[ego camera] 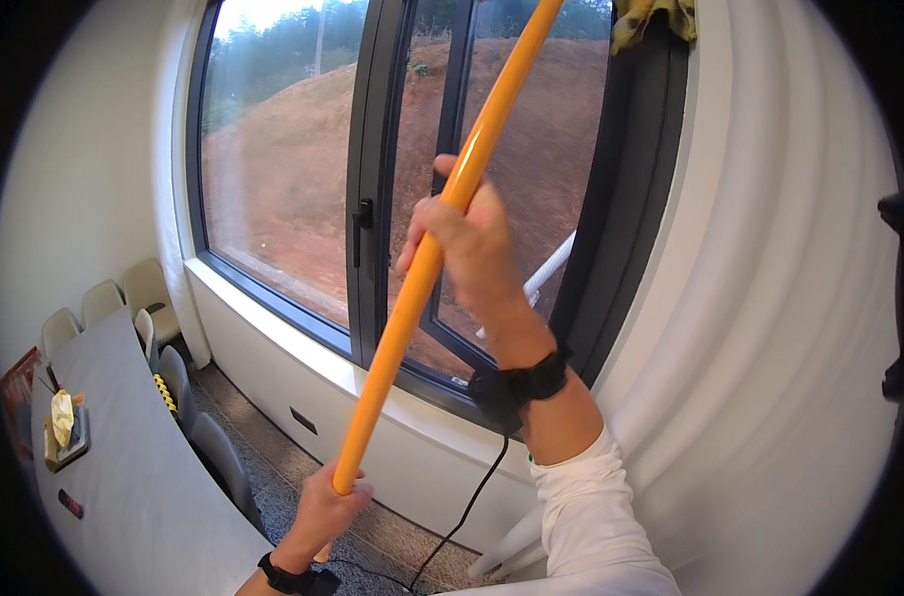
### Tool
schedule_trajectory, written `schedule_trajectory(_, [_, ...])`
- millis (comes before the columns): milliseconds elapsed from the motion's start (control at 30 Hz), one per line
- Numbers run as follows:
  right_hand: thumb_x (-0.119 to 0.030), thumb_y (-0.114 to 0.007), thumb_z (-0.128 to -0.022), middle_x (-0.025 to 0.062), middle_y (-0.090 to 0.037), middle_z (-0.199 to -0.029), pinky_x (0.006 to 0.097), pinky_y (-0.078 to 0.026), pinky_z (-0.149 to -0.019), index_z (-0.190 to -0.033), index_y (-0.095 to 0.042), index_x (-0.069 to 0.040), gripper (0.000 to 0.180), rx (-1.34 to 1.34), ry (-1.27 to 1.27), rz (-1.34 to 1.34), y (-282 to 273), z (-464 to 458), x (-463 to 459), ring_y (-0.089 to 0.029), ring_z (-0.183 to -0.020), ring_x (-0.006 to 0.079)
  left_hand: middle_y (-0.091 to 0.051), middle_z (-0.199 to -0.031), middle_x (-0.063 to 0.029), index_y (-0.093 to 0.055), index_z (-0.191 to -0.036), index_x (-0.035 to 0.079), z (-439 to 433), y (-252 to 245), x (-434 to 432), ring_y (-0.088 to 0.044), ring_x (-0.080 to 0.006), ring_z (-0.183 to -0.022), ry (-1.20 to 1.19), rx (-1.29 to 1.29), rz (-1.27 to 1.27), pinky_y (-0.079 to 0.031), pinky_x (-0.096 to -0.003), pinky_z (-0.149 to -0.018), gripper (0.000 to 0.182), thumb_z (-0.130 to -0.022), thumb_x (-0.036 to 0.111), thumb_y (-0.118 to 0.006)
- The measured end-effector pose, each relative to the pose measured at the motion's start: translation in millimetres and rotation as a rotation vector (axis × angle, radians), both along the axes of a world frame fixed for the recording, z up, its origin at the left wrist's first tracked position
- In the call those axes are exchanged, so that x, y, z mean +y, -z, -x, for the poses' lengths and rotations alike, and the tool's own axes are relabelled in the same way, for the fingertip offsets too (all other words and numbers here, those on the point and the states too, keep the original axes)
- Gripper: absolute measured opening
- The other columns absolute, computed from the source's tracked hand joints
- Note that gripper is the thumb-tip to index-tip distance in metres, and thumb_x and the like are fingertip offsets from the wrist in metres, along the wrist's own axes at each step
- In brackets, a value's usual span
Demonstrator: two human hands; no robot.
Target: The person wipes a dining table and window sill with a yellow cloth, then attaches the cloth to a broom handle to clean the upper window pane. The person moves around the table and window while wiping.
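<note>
An orange pole (401, 328) runs diagonally from lower left up past the top edge of the view. Near its lower end my left hand (324, 501) is wrapped around it. My right hand (470, 235) grips the pole higher up, in front of the window. A yellowish cloth (652, 22) hangs at the upper right corner of the dark window frame (638, 171); whether the pole joins it is out of view. The right window sash (452, 112) stands ajar, and a black handle (362, 223) is on the frame's middle post.
A long grey table (135, 447) with chairs (221, 454) beside it stands at the left, holding a tray (72, 439) and a remote control (70, 504). White curtain (765, 261) lines the right. A black cable (470, 506) drops from the sill to the floor.
</note>
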State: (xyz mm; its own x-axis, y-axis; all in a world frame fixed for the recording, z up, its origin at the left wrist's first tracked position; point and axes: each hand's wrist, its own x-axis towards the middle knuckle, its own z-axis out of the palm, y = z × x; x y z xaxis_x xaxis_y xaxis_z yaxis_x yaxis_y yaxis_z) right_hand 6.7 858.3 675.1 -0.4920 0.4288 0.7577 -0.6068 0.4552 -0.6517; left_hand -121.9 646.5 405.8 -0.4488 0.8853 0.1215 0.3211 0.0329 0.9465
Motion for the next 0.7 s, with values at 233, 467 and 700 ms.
schedule_trajectory(233, [-0.020,-0.069,-0.095,0.0083,-0.063,-0.076,0.0314,-0.062,-0.062,-0.142,-0.039,-0.004,0.058,-0.007,-0.047,0.076,33,-40,4,-0.071,-0.060,0.0210,-0.062,-0.077,-0.0003,-0.065,-0.095,0.003,-13,45,-2,-0.061,-0.0105,-0.069,0.468,-0.346,0.230,-0.052,-0.0291,-0.064,0.030,-0.091,0.026,-0.084])
schedule_trajectory(467, [-0.012,-0.069,-0.096,0.0087,-0.066,-0.086,0.0346,-0.060,-0.076,-0.146,-0.034,-0.005,0.061,-0.147,-0.208,0.199,176,1,-33,-0.072,-0.075,0.0228,-0.061,-0.071,-0.0010,-0.063,-0.081,0.004,37,159,-82,-0.058,-0.0101,-0.064,0.131,-0.035,0.188,-0.049,-0.0303,-0.060,0.028,-0.084,0.020,-0.086])
schedule_trajectory(700, [-0.011,-0.067,-0.099,0.0117,-0.072,-0.097,0.0335,-0.057,-0.090,-0.146,-0.032,0.004,0.061,-0.360,-0.327,0.404,289,29,-125,-0.074,-0.094,0.0211,-0.057,-0.068,-0.0026,-0.062,-0.083,0.001,74,192,-230,-0.053,-0.0145,-0.065,-0.014,-0.018,0.374,-0.044,-0.0362,-0.055,0.017,-0.091,0.014,-0.071])
